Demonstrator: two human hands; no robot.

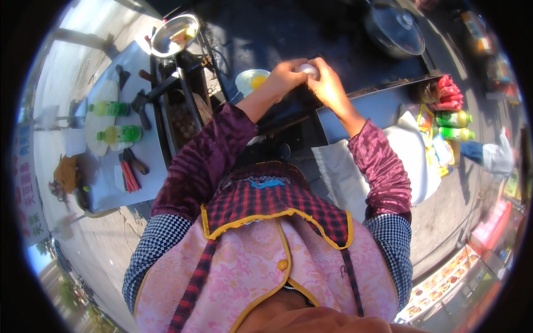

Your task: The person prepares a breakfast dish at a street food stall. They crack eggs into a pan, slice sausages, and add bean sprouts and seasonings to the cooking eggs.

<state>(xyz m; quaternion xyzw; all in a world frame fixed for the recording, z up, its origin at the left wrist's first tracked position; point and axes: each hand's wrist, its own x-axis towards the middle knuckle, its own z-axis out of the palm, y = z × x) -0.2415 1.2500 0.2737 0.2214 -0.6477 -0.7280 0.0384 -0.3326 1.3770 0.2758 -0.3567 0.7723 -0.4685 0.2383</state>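
Observation:
My left hand [287, 79] and my right hand [327, 83] meet over the front part of a dark flat griddle [266, 37]. Between their fingertips they hold a pale egg [308, 70], gripped from both sides; whether its shell is cracked I cannot tell. Beside my left wrist, a fried egg [250, 81] with a yellow yolk lies on the griddle, partly hidden by the forearm. At the griddle's far right stands a pot with a glass lid [397, 27].
A steel bowl [175, 35] sits at the upper left, above a crate of eggs [182, 116]. The left table [104, 166] holds green-labelled bottles [120, 134] and knives. On the right are a white cloth [410, 154], red packets [447, 93] and more bottles [454, 119].

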